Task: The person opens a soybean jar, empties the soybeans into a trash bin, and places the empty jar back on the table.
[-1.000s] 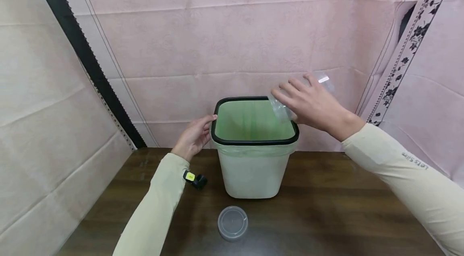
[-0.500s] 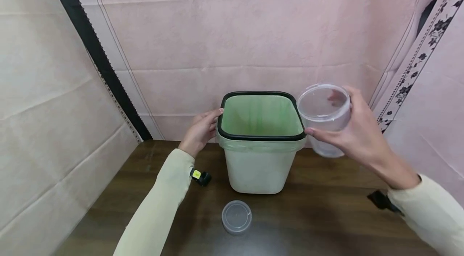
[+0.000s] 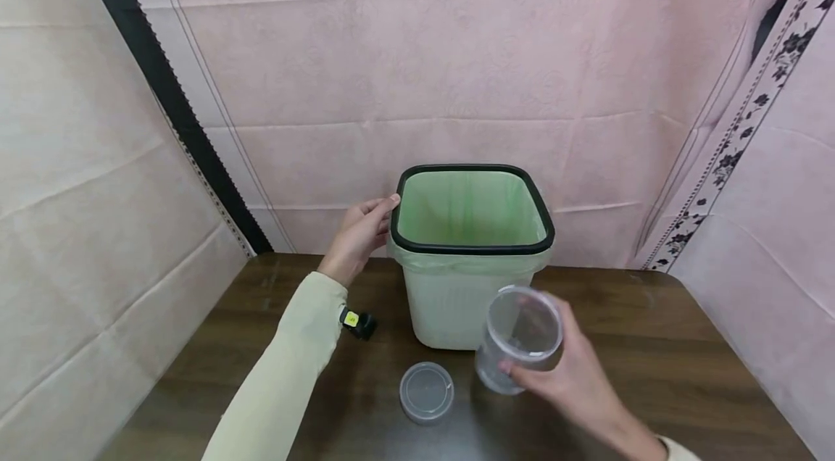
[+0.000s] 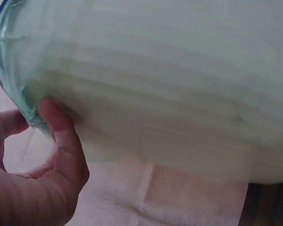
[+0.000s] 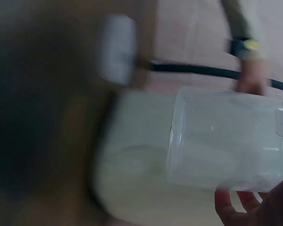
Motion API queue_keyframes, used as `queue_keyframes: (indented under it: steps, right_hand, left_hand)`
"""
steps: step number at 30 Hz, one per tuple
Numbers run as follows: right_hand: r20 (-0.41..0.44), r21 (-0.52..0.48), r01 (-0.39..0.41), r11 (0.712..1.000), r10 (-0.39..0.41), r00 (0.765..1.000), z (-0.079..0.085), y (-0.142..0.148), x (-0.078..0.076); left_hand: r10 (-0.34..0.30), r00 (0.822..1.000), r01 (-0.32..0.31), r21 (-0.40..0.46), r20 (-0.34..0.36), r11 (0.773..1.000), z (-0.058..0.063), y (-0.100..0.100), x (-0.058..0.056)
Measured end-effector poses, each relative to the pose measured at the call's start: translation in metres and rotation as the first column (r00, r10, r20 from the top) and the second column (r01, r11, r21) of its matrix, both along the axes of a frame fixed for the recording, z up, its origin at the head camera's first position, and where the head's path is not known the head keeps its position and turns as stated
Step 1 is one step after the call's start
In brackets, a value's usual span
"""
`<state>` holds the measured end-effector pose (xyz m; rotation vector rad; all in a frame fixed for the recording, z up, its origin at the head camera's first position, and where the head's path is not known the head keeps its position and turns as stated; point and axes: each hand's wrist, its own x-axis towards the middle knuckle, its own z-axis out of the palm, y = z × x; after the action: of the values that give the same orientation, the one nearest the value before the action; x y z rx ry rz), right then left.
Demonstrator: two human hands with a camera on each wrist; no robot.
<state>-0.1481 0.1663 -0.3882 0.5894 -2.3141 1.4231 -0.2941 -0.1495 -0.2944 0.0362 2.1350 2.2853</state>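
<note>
A white trash bin (image 3: 440,309), lined with a green bag under a black rim, stands upright at the back of the table. My left hand (image 3: 357,238) grips its left rim; in the left wrist view, thumb and fingers curl about the bag-covered edge. In front of the bin, my right hand (image 3: 574,367) holds a clear plastic jar (image 3: 522,327) by its side, open mouth up and slightly tilted. No contents show in the jar. Left of it, a round clear lid (image 3: 427,393) lies flat on the table. Much of the right wrist view is blurred around the jar (image 5: 221,136).
The dark wooden table (image 3: 652,345) carries the bin and lid. A pale pink cloth (image 3: 457,62) hangs just behind the bin, with further cloth walls at left and right. A small black camera (image 3: 359,325) sits on the left wrist.
My right hand has moved from the bin's right rim, where the jar was tipped over the opening, down and leftward, with the jar now mouth up. My left hand stays on the rim.
</note>
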Motion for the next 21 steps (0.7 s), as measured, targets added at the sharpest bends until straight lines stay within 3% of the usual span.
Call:
queue_keyframes:
  steps: [4, 7, 13, 21]
  right_hand:
    - [0.095, 0.031, 0.055, 0.998, -0.058, 0.994, -0.036, -0.010, 0.004]
    - [0.169, 0.056, 0.088, 0.995, -0.097, 0.981, -0.051, -0.014, 0.006]
    - [0.272, 0.055, 0.096, 0.994, -0.107, 0.956, -0.063, -0.016, 0.004]
    - [0.266, 0.066, 0.069, 0.995, -0.084, 0.960, -0.072, -0.014, -0.001]
  left_hand:
    - [-0.017, 1.000, 0.017, 0.014, 0.001, 1.000, 0.000, 0.002, -0.001]
    - [-0.015, 1.000, 0.015, 0.016, 0.001, 1.000, 0.000, 0.003, -0.001]
    - [-0.011, 1.000, 0.011, 0.044, 0.007, 0.999, -0.006, 0.001, 0.000]
    - [0.028, 1.000, -0.028, -0.015, 0.014, 1.000, -0.013, -0.002, 0.001]
